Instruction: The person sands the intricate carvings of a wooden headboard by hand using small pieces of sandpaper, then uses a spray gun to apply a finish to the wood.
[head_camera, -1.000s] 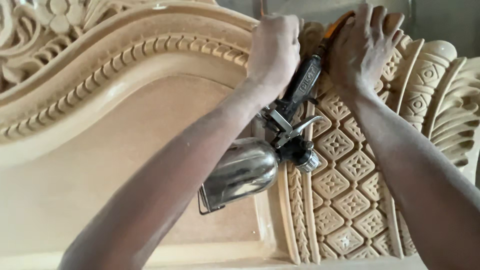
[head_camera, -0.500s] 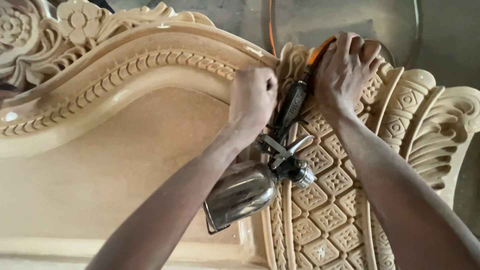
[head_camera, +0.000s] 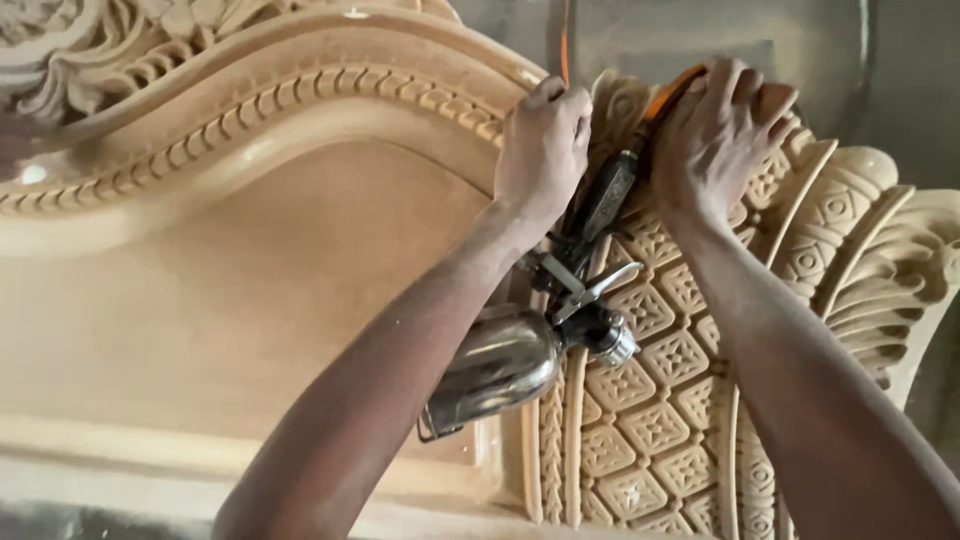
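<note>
No packages, labels, signs or screens are visible in the head view. No printed or displayed surface can be made out anywhere in the frame.

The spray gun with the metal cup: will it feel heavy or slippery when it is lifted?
The spray gun is probably cup-heavy: its steel cup is bulky and hangs low. The polished cup looks slippery; the dark handle likely grips better. The orange hose may tug.
</note>
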